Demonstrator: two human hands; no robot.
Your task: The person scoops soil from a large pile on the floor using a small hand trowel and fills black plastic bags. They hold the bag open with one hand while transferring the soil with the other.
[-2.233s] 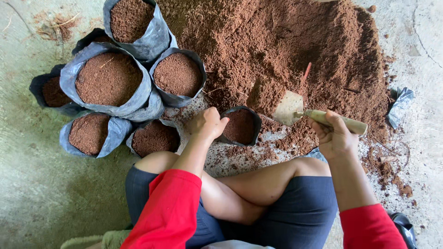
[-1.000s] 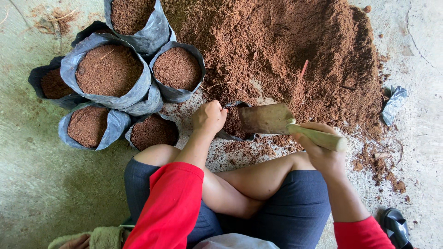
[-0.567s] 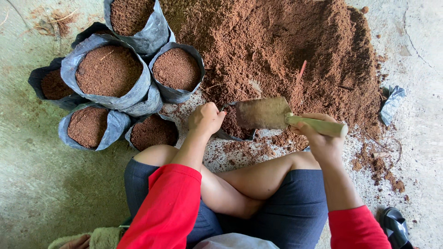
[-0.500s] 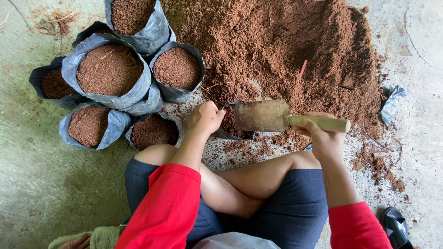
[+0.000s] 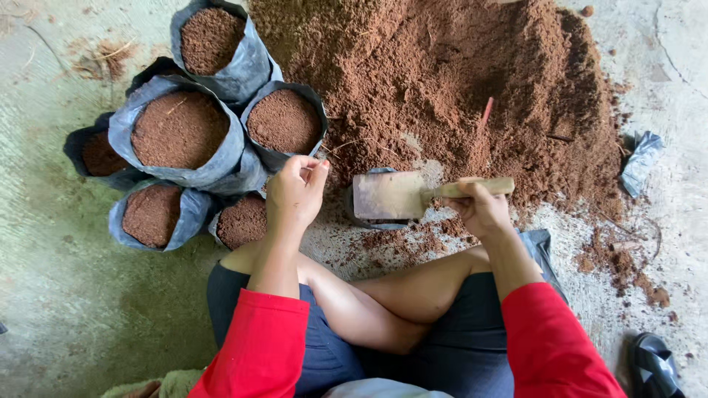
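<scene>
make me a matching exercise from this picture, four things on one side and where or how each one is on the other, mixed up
Things:
1. trowel
2. soil heap
3. filled grow bags
4. empty grey bag

Place or state:
A. crumpled on the concrete at the heap's right edge
B. clustered at upper left, packed with brown soil
C. held by its handle in the right hand, blade flat over a small bag
D. piled at top centre on the floor

Pairs: 1-C, 2-D, 3-B, 4-A
</scene>
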